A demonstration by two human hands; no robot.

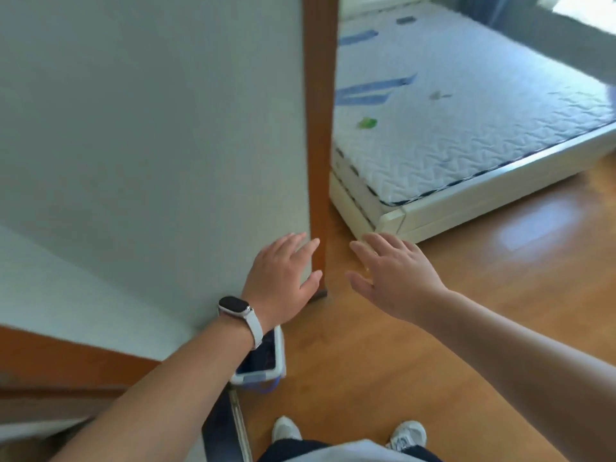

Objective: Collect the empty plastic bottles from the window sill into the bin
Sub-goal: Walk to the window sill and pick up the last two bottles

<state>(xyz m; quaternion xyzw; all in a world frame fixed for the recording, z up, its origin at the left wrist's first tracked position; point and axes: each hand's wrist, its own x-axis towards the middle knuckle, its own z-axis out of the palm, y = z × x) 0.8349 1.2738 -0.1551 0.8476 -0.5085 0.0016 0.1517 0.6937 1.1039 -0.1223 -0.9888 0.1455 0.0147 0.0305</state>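
Left hand (283, 278) and right hand (396, 275) spread wide, empty; no bottles visible, but I'd expect light, crushable ones, gripped mid-body.

a smartwatch (235, 306) with a dark rounded screen, silver case and white strap is on the left wrist. the left hand (280, 278), right hand (396, 275) and both forearms are bare. lower down are white trainers (285, 428), dark navy legwear (290, 450) and the hem of a pale grey top (350, 453).
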